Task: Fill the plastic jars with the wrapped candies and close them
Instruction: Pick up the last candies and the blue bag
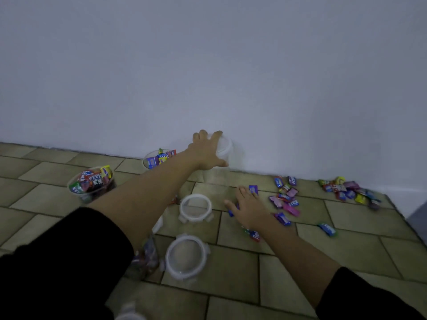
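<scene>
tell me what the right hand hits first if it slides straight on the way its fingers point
Probably the blue candy right by the fingers of the right hand; past it, bare tile up to the wall.

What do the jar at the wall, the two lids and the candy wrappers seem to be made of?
Jar: clear, faintly cloudy plastic; the wall shows through. Lids: white matte plastic rims, clear centres; tiles show through. Wrappers: probably glossy printed plastic film; bright colours, blurred.

Tiled floor [346, 262], plain white wall [208, 65]
</scene>
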